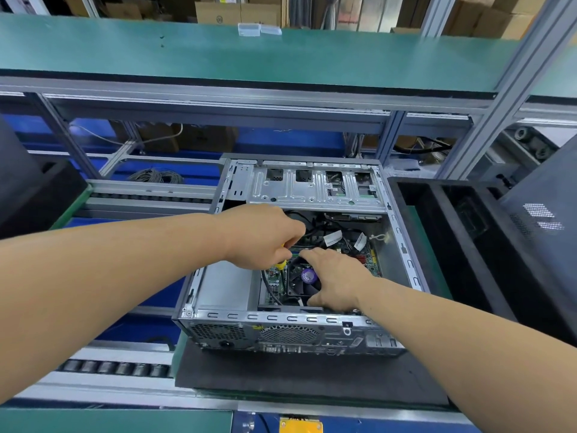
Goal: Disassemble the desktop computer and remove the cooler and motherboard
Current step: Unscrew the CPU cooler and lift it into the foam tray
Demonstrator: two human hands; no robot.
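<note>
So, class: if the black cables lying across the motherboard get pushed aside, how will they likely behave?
The black cables curve loosely, so they probably flex rather than resist. They run on under the drive cage, so they may spring back. The right hand rests on the cooler fan.

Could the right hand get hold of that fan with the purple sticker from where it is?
Probably yes. The right hand already rests spread over the fan inside the open case, with no cover above it. The left hand works beside it with a yellow-handled tool, possibly crowding it.
</note>
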